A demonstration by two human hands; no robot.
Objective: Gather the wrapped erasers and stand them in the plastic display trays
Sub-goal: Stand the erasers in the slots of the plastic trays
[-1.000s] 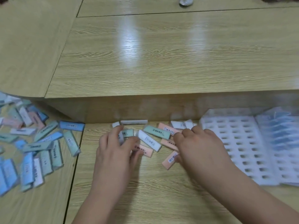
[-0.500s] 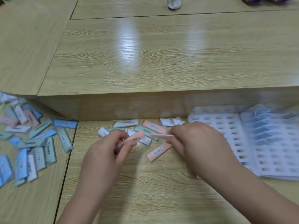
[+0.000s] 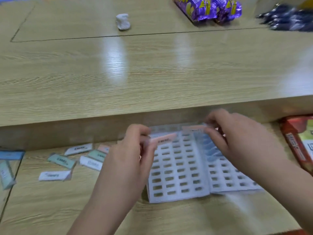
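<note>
My left hand pinches a pink wrapped eraser over the far left part of the white slotted display tray. My right hand pinches a second pink eraser above the tray's far edge. A second tray lies next to the first on its right, with several blue erasers standing in its far slots. Loose erasers lie on the desk to the left: a white eraser, a green eraser and another white eraser.
A raised wooden shelf runs across behind the trays. On it sit a crumpled white lump, purple snack packs and a dark bag. A red box stands right of the trays. More erasers lie far left.
Both hands have picked up a pink eraser each and carried them right, from the loose pile to over the trays. The view has swung right with them.
</note>
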